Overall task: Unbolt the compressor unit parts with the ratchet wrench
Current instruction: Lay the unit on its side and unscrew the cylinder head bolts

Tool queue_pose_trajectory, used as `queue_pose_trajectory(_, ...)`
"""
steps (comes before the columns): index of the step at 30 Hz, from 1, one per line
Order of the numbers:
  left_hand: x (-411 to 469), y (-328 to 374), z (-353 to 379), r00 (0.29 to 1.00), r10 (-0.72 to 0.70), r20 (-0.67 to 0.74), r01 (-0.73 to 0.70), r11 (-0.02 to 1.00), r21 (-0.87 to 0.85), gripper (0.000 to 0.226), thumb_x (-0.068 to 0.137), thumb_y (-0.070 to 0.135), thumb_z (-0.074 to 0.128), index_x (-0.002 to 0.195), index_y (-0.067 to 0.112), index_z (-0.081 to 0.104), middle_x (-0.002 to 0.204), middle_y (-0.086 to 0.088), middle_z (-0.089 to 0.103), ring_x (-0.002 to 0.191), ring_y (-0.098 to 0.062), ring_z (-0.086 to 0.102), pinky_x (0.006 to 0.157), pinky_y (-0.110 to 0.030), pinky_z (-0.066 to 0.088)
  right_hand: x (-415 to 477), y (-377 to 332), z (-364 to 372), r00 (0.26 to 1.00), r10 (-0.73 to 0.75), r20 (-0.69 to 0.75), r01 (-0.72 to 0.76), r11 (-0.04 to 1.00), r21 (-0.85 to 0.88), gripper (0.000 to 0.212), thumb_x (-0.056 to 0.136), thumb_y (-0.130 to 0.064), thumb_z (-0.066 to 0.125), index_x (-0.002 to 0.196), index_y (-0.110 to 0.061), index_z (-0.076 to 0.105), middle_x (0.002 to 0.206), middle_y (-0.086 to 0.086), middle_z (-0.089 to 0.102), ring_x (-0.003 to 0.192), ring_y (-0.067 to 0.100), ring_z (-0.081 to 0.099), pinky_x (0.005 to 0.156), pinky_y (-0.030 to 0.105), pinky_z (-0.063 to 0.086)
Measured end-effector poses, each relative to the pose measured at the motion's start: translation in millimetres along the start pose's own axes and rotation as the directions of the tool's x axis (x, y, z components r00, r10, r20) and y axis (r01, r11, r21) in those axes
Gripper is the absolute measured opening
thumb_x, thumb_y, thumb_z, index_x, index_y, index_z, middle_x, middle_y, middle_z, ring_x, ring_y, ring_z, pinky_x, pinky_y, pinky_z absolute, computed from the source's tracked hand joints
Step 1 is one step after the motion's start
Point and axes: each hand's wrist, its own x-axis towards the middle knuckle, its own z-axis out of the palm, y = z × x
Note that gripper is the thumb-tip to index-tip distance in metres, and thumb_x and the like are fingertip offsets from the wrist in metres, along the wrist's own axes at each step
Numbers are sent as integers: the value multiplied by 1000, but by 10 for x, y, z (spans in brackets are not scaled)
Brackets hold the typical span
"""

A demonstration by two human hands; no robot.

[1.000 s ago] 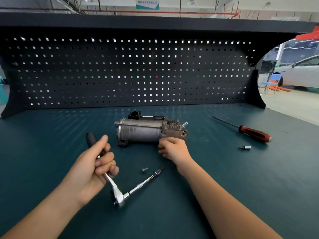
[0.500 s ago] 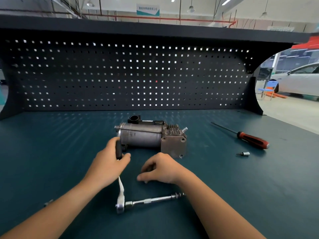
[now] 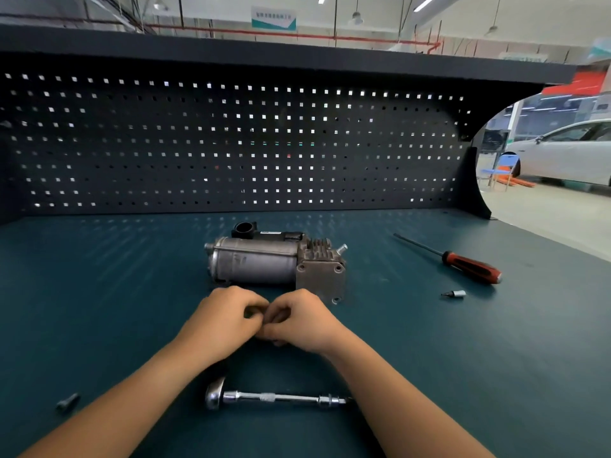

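So which step is in hand?

A pause between bolts, I judge. The ratchet wrench (image 3: 274, 398) lies flat on the bench (image 3: 99, 292) near its front edge, between the two forearms, and neither hand touches it.

And the hands?

The left hand (image 3: 224, 317) and the right hand (image 3: 299, 320) meet just in front of the compressor unit (image 3: 258, 264), fingers curled and fingertips together. They look busy with some small thing, but whatever sits between them is hidden. I cannot tell whether either one pinches anything.

Where does the compressor sit?

Mid-bench, lying on its side just beyond the hands, with its square end plate (image 3: 322, 280) turned toward the person. Bolts or bare holes show at the plate's corners, but I cannot tell which.

What does the next move call for?

Probably freeing the fingers and taking up the wrench by its handle, which the left forearm hides. Then the extension's tip must seat squarely on a corner of the plate while the other hand steadies the body.

Anything in the way?

Little. A loose bolt (image 3: 67, 402) lies far left. A screwdriver (image 3: 469, 264) and a bit (image 3: 454, 294) lie to the right, well apart from the unit. The round body may roll under torque.
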Motion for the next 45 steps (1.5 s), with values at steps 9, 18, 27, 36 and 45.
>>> queue_pose_trajectory(9,2,76,44,995,-74,63,95,879,-467,26,83,-3,60,100,14,69,80,10,68,70,5,63,66,-8,49,-22,8,-122,973,230,-5,-148,646,749,22,82,16,57,72,-4,55,51,-1,63,48,8,63,54,15,54)
queue_pose_trajectory(18,159,151,37,988,-37,152,118,816,-566,24,89,5,57,92,27,65,86,7,67,79,-2,62,66,-19,56,-20,-1,-238,958,279,-60,-83,475,876,23,80,18,55,74,-4,53,55,5,63,51,11,65,53,17,54)
queue_pose_trajectory(27,376,173,186,991,-113,77,134,712,-689,18,78,4,70,72,17,60,64,8,64,63,-5,63,55,-21,55,-34,49,-331,758,119,-641,46,971,234,10,82,-5,65,77,-14,62,79,-1,61,76,13,60,71,13,44)
queue_pose_trajectory(36,546,175,369,978,-180,-101,97,834,-543,22,75,11,75,68,23,58,69,1,63,67,-14,61,66,-32,54,-22,229,-352,753,-120,-646,-219,881,-418,34,91,-19,51,123,-16,59,128,1,48,120,20,39,93,31,36)
queue_pose_trajectory(45,574,184,396,983,-99,-153,12,873,-488,23,73,12,77,67,23,57,68,5,62,62,-5,56,56,-10,44,-1,205,-431,809,-124,-575,-135,912,-387,30,90,-13,53,118,-14,64,113,7,52,108,21,48,82,24,38)
